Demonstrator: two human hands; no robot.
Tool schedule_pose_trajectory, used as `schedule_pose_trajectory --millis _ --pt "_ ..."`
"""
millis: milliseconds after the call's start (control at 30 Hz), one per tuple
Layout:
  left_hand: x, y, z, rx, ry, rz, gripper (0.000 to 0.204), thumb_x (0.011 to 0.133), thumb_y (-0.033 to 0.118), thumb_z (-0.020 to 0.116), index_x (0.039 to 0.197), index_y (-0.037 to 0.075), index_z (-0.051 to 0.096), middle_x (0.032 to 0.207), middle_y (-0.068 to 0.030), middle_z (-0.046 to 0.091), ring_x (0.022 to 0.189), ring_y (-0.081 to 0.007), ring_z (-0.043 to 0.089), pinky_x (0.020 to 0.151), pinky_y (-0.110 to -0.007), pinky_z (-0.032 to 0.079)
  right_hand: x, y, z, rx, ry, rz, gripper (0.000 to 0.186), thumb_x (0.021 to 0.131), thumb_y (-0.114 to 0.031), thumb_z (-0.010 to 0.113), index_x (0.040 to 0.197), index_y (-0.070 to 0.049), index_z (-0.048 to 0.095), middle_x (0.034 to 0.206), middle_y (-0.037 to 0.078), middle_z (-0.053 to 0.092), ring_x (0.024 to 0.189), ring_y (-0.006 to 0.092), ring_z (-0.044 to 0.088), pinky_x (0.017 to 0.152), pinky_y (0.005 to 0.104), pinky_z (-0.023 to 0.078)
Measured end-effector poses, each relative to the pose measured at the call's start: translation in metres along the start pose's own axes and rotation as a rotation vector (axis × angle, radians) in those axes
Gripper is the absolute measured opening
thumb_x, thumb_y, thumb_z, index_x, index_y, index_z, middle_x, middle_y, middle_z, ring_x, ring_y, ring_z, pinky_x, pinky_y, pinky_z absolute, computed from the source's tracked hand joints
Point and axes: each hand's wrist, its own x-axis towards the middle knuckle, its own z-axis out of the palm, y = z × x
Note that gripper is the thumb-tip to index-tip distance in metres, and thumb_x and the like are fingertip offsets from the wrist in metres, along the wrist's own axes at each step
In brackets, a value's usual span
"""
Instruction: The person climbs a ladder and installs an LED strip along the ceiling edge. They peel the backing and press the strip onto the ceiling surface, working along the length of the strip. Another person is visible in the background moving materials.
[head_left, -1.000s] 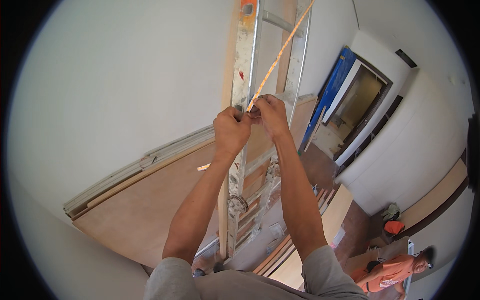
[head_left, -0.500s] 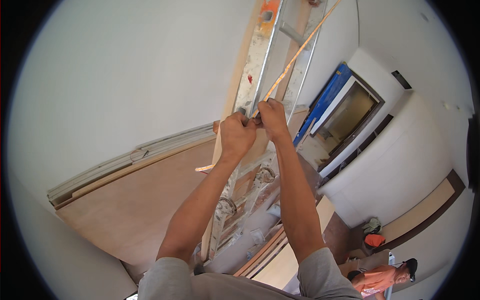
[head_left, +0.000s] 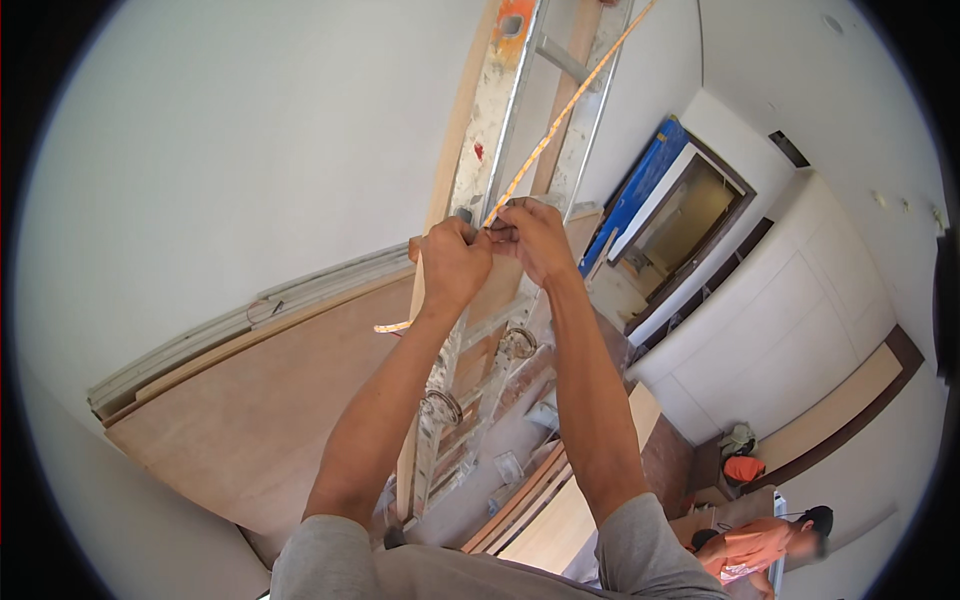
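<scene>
An orange-and-white braided rope slants down from the top edge to my hands, in front of a paint-spattered metal ladder. My left hand is closed around the rope with its thumb on top, beside the ladder's left rail. Just to its right, my right hand pinches the rope between thumb and curled fingers. The two hands nearly touch, and the rope between them is mostly hidden by the fingers. A loose rope end pokes out left of my left forearm.
Large brown boards lean along the left wall, with long strips stacked behind. Planks lie low, right of the ladder. A blue-covered panel stands by a doorway. At lower right, a person in an orange shirt wears a dark cap.
My right hand's fingers have loosened from a fist into a pinch on the rope. The whole view has shifted slightly, with the ladder and hands now a little further left.
</scene>
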Motion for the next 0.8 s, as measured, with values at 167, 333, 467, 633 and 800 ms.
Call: schedule_pose_trajectory --millis 167,333,467,633,800 --pt "-0.002 0.001 -0.002 0.058 -0.023 0.017 0.021 0.082 0.011 0.073 0.071 -0.006 0.067 0.067 -0.0194 0.07 0.059 -0.0246 0.069 0.058 -0.039 0.053 0.003 0.0 0.005 -0.086 0.06 0.031 0.017 0.093 -0.013 0.059 0.097 0.003 0.06 0.088 0.013 0.064 0.075 0.0217 0.065 0.067 0.0399 0.06" --pt "0.0 -0.012 -0.007 -0.034 -0.143 -0.166 0.024 0.085 0.016 0.077 0.077 -0.006 0.069 0.066 -0.0134 0.07 0.057 -0.0145 0.063 0.052 -0.031 0.049 0.006 -0.001 0.009 -0.139 0.094 0.046 0.023 0.091 -0.013 0.054 0.096 0.008 0.058 0.085 0.016 0.063 0.069 0.025 0.069 0.063 0.0376 0.063" --pt "0.002 -0.011 -0.009 -0.148 -0.194 -0.283 0.025 0.087 0.017 0.077 0.078 -0.004 0.068 0.066 -0.011 0.068 0.054 -0.0122 0.059 0.049 -0.028 0.045 0.011 0.001 0.012 -0.122 0.086 0.018 0.022 0.09 -0.013 0.053 0.094 0.009 0.058 0.08 0.016 0.062 0.065 0.025 0.068 0.059 0.0374 0.061" --pt "0.003 -0.007 -0.008 -0.137 -0.187 -0.311 0.025 0.087 0.015 0.077 0.076 -0.003 0.065 0.065 -0.0107 0.066 0.053 -0.0109 0.055 0.047 -0.028 0.042 0.017 0.006 0.016 -0.174 0.145 -0.019 0.018 0.089 -0.012 0.054 0.091 0.005 0.059 0.079 0.013 0.062 0.059 0.0214 0.06 0.057 0.0372 0.057" --pt "0.005 -0.011 -0.008 -0.17 -0.214 -0.327 0.025 0.087 0.015 0.077 0.076 -0.003 0.065 0.066 -0.0097 0.065 0.054 -0.0113 0.057 0.047 -0.027 0.042 0.018 0.005 0.021 -0.229 0.163 -0.077 0.019 0.089 -0.012 0.054 0.09 0.007 0.058 0.078 0.013 0.061 0.059 0.0217 0.061 0.051 0.0368 0.056"
